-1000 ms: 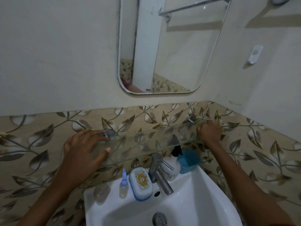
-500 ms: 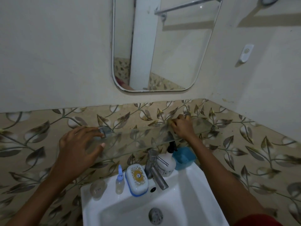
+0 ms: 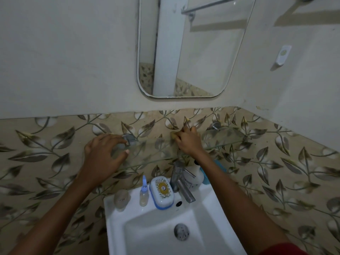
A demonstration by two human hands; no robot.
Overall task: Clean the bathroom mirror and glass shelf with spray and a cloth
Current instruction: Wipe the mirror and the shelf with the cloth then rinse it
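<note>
A clear glass shelf (image 3: pixel 224 138) runs along the leaf-patterned tiles, held by two metal brackets. My right hand (image 3: pixel 188 141) presses a small yellowish cloth (image 3: pixel 173 134) onto the middle of the shelf; most of the cloth is hidden under my fingers. My left hand (image 3: pixel 103 153) rests flat on the shelf's left end, fingers spread, beside the left bracket (image 3: pixel 127 138). The rounded mirror (image 3: pixel 193 46) hangs on the white wall above. A white spray bottle (image 3: pixel 196 176) stands behind the tap, partly hidden by my right forearm.
Below the shelf is a white basin (image 3: pixel 165 223) with a steel tap (image 3: pixel 181 183). On its rim stand a soap box with a blue base (image 3: pixel 161 192), a small blue-capped bottle (image 3: pixel 143 192) and a grey rounded object (image 3: pixel 121 198). A side wall closes in at the right.
My right hand has slid the cloth leftward along the shelf, from the right bracket to the middle. My left hand has stayed on the left end.
</note>
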